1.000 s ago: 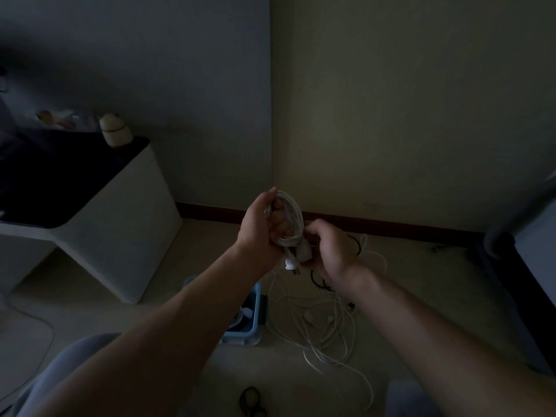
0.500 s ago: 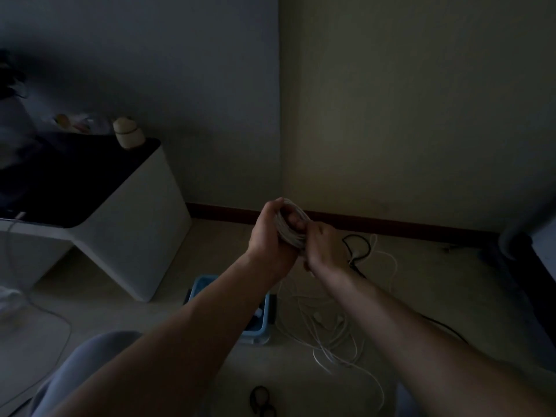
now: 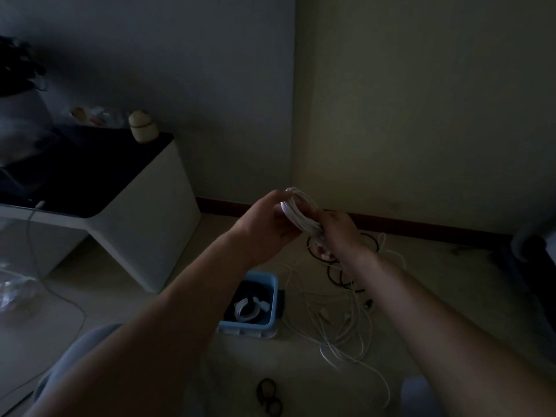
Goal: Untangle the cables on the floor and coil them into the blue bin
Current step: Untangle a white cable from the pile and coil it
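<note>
A white cable coil [image 3: 298, 210] is held up in front of me in the dim room. My left hand [image 3: 266, 225] grips its upper left part, and my right hand [image 3: 338, 236] grips its lower end. On the floor below stands the blue bin [image 3: 272, 288] with one coiled white cable [image 3: 248, 310] inside. To the right of the bin lies a tangle of white cables [image 3: 340, 323] mixed with black cables [image 3: 340, 275].
A white cabinet with a dark top [image 3: 141, 224] stands at the left, with a small pale jar [image 3: 143, 127] on it. A thin cable [image 3: 54, 293] trails across the floor at left. A small black looped thing [image 3: 269, 397] lies near my knees. Dark furniture [image 3: 538, 266] fills the right edge.
Both hands stayed on the white coil and shifted a little right and up. The view turned, so the bin and its coiled cable now show.
</note>
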Tool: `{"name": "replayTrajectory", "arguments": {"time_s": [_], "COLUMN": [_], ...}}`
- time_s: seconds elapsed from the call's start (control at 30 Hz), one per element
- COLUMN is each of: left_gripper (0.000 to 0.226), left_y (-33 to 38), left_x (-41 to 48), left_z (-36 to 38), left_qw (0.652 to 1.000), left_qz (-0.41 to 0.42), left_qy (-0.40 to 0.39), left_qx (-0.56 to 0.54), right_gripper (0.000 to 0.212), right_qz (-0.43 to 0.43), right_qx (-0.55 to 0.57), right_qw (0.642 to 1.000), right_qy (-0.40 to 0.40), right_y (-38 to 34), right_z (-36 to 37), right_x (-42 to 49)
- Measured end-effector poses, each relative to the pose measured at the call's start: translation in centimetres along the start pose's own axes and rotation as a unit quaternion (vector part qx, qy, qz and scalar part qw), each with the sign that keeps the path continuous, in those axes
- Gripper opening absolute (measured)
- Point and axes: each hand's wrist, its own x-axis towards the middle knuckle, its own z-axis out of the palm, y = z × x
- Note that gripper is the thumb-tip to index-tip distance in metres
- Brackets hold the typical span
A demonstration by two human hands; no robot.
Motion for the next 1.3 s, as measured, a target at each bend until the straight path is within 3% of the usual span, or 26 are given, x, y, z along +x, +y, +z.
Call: {"name": "replayTrajectory", "arguments": {"time_s": [0.1,0.2,0.3,0.37,0.47,0.53,0.63,0.7,0.73,0.87,1.03,1.17,1.3], "left_gripper": [0.049,0.050,0.058,0.051,0.033,0.033,0.034,0.039,0.040,0.042,0.032,0.026,0.029], "left_y": [-0.2,-1.2,-3.2,-5.1,-8.2,-10.7,-15.2,-18.4,-19.9,-25.4,-30.8,-34.0,-36.5], "left_x": [0.2,0.3,0.5,0.8,1.3,1.1,0.8,1.0,1.0,1.3,2.4,3.2,4.1], "left_z": [-1.0,-1.5,-2.1,-2.9,-4.3,-4.5,-4.8,-5.6,-6.2,-9.3,-13.0,-15.5,-17.0], "left_qw": [0.990,0.955,0.934,0.913,0.807,0.736,0.649,0.613,0.604,0.623,0.590,0.587,0.554], "left_qz": [-0.024,-0.011,0.007,0.021,0.005,-0.055,-0.138,-0.157,-0.159,-0.197,-0.225,-0.208,-0.169], "left_qy": [0.085,0.162,0.207,0.223,0.198,0.159,0.087,0.061,0.057,0.037,-0.009,-0.034,-0.071], "left_qx": [0.111,0.247,0.291,0.342,0.556,0.655,0.743,0.772,0.779,0.757,0.775,0.782,0.812], "right_gripper": [0.044,0.046,0.044,0.040,0.039,0.038,0.037,0.038,0.038,0.036,0.037,0.038,0.035], "right_qz": [-0.010,-0.025,-0.043,-0.035,-0.008,0.013,0.049,0.067,0.075,0.121,0.167,0.207,0.236], "right_qx": [-0.053,-0.094,-0.143,-0.187,-0.254,-0.231,-0.186,-0.186,-0.190,-0.192,-0.199,-0.195,-0.210], "right_qw": [0.998,0.994,0.987,0.980,0.965,0.971,0.979,0.978,0.976,0.973,0.966,0.958,0.948], "right_qy": [0.019,0.040,0.052,0.061,0.060,0.061,0.070,0.071,0.070,0.038,-0.007,-0.039,-0.049], "right_y": [1.2,2.5,3.3,3.8,5.3,6.7,9.6,12.1,13.3,19.2,25.7,30.2,33.6], "right_z": [0.1,0.1,-0.2,-0.7,-1.1,-1.0,-0.1,0.4,0.6,1.9,3.8,5.1,5.6], "right_x": [0.5,0.9,0.8,0.4,0.1,0.1,0.0,-0.1,-0.3,-0.5,-0.7,-1.1,-1.5]}}
